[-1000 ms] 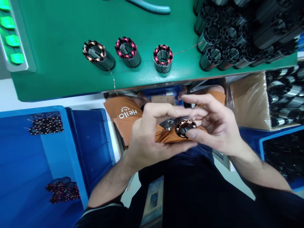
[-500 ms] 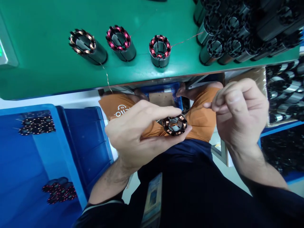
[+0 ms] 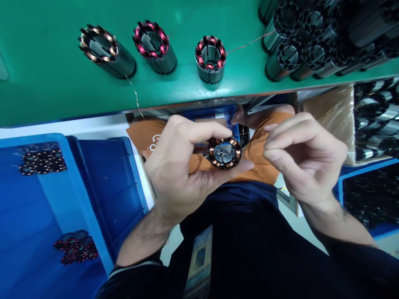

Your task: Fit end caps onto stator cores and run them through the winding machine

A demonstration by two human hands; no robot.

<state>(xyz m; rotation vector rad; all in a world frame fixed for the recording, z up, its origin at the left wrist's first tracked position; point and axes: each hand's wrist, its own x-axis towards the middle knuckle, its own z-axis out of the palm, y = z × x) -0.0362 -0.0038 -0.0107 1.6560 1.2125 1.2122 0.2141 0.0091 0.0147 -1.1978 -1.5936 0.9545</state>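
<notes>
The left hand (image 3: pixel 174 162) grips a copper-wound core (image 3: pixel 237 153) between thumb and fingers, over the lap. Near it, the right hand (image 3: pixel 307 153) has its fingertips pressed together; whether they pinch a wire, I can't tell. Beyond both hands, three wound cores (image 3: pixel 210 74) stand on the green table (image 3: pixel 187 25), and left of them sits a blue bin (image 3: pixel 85 199).

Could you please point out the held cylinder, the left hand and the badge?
Held cylinder (image 3: pixel 238 153), head view, coppery rim.
Left hand (image 3: pixel 176 168), head view, back of hand.
Badge (image 3: pixel 200 258), head view, front face.
</notes>
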